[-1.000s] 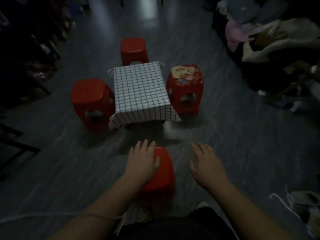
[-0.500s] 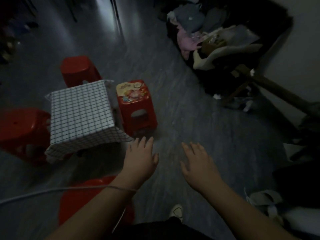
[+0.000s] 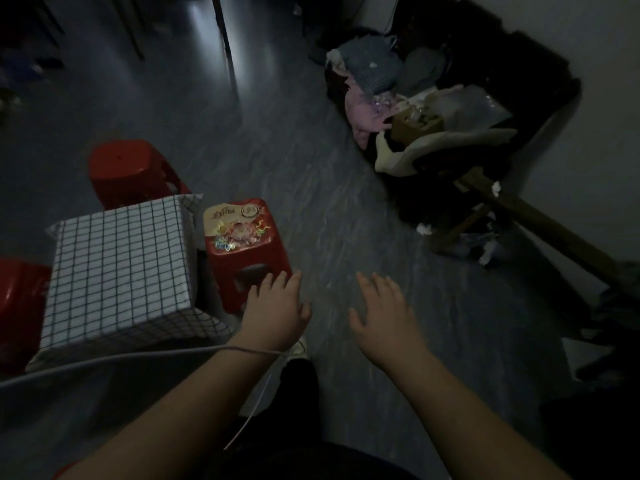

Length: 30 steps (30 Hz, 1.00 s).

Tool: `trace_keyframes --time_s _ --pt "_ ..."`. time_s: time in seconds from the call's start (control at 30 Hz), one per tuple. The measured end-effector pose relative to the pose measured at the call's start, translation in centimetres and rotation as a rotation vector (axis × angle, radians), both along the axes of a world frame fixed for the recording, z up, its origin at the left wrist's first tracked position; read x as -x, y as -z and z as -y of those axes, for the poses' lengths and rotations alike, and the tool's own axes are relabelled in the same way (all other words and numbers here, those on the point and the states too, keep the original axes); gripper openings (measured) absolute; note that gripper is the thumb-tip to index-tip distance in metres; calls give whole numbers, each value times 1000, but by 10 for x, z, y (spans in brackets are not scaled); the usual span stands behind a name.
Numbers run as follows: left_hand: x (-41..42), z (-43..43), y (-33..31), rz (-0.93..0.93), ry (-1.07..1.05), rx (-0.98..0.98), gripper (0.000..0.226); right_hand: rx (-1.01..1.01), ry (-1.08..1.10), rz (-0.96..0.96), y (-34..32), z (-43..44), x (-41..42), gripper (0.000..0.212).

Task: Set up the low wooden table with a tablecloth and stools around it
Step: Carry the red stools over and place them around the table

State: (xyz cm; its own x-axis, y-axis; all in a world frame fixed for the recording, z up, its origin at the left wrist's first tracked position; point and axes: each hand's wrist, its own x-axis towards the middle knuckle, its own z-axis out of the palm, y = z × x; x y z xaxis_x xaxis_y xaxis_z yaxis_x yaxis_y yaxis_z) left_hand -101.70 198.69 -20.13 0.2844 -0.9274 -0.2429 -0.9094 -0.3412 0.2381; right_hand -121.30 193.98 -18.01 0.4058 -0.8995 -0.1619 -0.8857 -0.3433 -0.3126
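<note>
The single camera rides on my head, looking forward and steeply down along my forearms, so my left hand and right hand lie close, near mid-frame. Its wide view takes in the dark floor, the checked tablecloth near at the left and a pile of clutter farther off, upper right.

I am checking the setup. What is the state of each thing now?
Tablecloth: spread flat, edges hanging.
Sticker stool: upright, beside the tablecloth.
Far stool: upright, beyond the tablecloth.
Left stool: partly out of frame.
Left hand: open, empty.
Right hand: open, empty.
</note>
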Motion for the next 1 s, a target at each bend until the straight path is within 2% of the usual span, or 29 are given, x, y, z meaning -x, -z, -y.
trace_keyframes --time_s 0.17,0.43,0.67,1.0 --pt "-71 105 16 -53 -43 22 66 15 -49 -18 13 109 -69 69" --pt "-213 249 12 -20 -145 55 62 -33 -168 -46 11 272 -203 67" --pt "-304 284 30 -26 -291 -10 62 -39 -410 -90 22 367 -324 69" --pt "-357 303 89 -64 -737 -116 65 -130 -912 -100 80 451 -470 60"
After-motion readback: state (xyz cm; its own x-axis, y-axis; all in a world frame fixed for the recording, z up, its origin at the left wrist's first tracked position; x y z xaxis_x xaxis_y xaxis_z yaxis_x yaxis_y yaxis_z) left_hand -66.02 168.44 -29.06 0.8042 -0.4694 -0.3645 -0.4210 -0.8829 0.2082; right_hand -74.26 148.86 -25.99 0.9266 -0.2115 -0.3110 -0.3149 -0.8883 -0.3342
